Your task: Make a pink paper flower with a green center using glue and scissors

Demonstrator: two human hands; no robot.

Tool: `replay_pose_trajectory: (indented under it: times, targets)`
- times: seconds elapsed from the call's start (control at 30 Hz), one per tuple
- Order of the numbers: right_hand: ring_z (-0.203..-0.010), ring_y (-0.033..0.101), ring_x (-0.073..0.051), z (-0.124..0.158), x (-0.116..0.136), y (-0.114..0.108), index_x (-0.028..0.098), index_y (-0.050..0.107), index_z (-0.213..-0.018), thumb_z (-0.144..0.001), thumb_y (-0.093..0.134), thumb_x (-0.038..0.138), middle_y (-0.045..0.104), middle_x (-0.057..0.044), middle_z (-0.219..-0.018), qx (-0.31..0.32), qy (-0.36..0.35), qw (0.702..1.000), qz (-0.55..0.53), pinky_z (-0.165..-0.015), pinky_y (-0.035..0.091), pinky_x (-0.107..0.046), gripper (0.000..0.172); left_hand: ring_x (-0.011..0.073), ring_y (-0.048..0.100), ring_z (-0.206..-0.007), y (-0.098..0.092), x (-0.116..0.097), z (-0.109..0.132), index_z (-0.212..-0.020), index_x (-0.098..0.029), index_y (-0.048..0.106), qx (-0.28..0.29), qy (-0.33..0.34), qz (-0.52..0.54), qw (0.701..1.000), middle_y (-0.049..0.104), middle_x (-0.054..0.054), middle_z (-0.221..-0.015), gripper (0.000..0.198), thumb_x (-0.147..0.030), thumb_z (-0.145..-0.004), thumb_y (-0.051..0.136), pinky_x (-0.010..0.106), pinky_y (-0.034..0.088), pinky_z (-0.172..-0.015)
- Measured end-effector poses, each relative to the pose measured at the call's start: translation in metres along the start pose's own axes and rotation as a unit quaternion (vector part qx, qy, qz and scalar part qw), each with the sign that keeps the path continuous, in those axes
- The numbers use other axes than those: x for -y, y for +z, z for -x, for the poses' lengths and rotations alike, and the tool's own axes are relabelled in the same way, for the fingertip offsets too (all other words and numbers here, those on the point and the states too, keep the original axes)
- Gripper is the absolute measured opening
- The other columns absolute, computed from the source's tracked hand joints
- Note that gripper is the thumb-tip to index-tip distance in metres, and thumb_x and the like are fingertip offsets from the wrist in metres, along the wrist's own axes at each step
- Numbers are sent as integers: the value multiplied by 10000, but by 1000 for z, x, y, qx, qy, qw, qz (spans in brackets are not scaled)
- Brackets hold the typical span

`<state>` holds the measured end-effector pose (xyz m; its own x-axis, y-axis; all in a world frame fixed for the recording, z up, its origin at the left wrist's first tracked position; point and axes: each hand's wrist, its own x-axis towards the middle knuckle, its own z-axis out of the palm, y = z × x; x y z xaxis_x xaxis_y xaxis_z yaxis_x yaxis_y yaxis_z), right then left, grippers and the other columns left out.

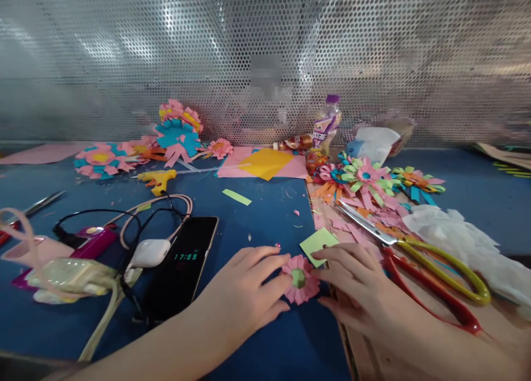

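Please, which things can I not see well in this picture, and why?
All in the head view:
Pink flower: part of its left edge, hidden by the left hand.
Green paper: part of its lower right side, covered by the right hand.
Red-handled tool: handle end, cut off by the left edge.
Purple-capped bottle: label's fine print, too small.
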<state>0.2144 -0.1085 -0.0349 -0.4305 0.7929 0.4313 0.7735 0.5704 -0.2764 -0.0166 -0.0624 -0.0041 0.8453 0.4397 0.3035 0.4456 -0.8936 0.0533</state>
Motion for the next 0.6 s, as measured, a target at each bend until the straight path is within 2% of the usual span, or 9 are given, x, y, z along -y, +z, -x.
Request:
replay_pose_trajectory:
  times: [0.13,0.23,0.4,0.53,0.6]
  targets:
    - [-912,542,-196,4,-2,5,272,651,-940,-835,567,253,649,-15,-988,-18,-13,1000,8,-764,433,-369,135,208,555,-1071,6,2,-1,-966,-208,628,-5,6,-3,1000,658,35,-1071,168,-276,-847,529,360,480,-902]
    - [-918,535,-180,5,-3,6,277,656,-942,-872,520,220,664,8,-969,-30,-22,999,8,-760,416,-337,163,197,566,-1057,9,2,-1,-965,-214,631,-1,0,6,1000,657,30,-1081,176,-287,-857,513,340,493,-889]
    - [-951,538,-167,-1,-3,-1,268,659,-994,-894,469,193,684,36,-981,-14,-107,992,65,-764,409,-305,228,180,572,-1054,9,5,0,-1011,-222,618,7,-4,24,1000,656,30,-1085,191,-270,-863,507,312,493,-892]
    - [-852,572,-161,-3,-2,-4,237,681,-929,-894,383,113,715,43,-874,-25,-135,984,111,-694,408,-329,326,167,587,-1035,8,6,1,-996,-222,626,21,-19,40,999,650,26,-1109,191,-256,-866,491,283,493,-896]
    - [-853,581,-178,1,-3,-2,241,672,-959,-874,375,87,718,35,-875,-21,-154,980,126,-683,412,-354,346,165,590,-1037,8,6,1,-987,-215,632,21,-20,37,999,653,29,-1110,190,-247,-856,498,271,488,-908]
